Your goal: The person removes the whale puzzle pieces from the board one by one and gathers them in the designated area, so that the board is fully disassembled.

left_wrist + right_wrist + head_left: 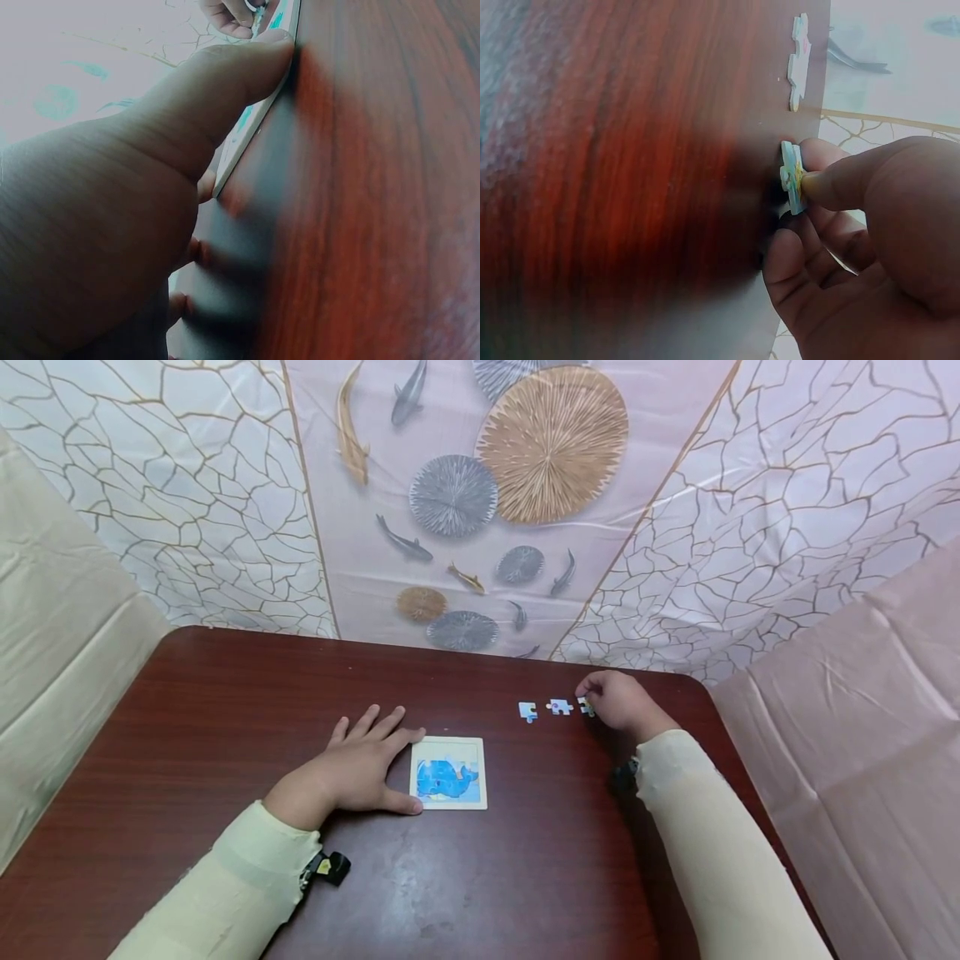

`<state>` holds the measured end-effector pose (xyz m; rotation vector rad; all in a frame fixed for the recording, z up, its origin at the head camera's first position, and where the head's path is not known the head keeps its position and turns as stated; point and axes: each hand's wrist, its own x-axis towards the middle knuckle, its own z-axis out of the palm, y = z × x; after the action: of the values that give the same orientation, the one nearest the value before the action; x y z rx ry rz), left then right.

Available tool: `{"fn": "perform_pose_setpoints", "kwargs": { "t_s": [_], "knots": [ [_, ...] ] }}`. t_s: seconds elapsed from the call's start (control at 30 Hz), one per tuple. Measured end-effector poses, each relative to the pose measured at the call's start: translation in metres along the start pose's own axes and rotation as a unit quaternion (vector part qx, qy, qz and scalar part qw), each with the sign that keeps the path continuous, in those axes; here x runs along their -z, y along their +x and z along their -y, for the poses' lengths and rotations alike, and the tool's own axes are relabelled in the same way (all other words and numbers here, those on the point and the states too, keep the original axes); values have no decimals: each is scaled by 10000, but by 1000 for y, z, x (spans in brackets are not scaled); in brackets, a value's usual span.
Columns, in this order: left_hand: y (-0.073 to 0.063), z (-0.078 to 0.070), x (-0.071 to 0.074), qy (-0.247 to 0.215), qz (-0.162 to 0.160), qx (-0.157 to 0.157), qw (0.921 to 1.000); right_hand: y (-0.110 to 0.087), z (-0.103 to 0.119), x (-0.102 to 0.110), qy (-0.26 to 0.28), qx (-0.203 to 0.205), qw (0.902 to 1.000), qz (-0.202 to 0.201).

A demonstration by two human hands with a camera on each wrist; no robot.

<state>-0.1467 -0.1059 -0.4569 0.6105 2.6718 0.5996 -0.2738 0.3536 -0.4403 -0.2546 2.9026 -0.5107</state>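
Note:
A square puzzle board (pixel 450 805) with a blue whale picture lies flat in the middle of the table. My left hand (pixel 352 772) is spread at its left side, thumb at the near corner and index finger at the far one. In the left wrist view the thumb (pixel 247 71) rests on the board's pale edge (pixel 251 131). Toward the table's far right, my right hand (pixel 618 700) pinches a small jigsaw piece (pixel 793 178) between thumb and finger, close to the table. Two more jigsaw pieces, one in the middle (pixel 559 707) and one at left (pixel 528 712), lie beside it.
The dark red-brown table (pixel 225 718) ends at a patterned cloth backdrop (pixel 457 560) just beyond the pieces. Plain cloth walls (pixel 870 710) stand at both sides. Each wrist wears a small black device (pixel 327 867).

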Motion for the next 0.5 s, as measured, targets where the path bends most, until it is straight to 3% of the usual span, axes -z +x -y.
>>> {"fn": "perform_pose_setpoints", "kwargs": {
  "t_s": [0.5],
  "knots": [
    [1, -1, 0, 29, 20, 12, 10000, 0, -5, -4, 154, 24, 9998, -113]
  ]
}}
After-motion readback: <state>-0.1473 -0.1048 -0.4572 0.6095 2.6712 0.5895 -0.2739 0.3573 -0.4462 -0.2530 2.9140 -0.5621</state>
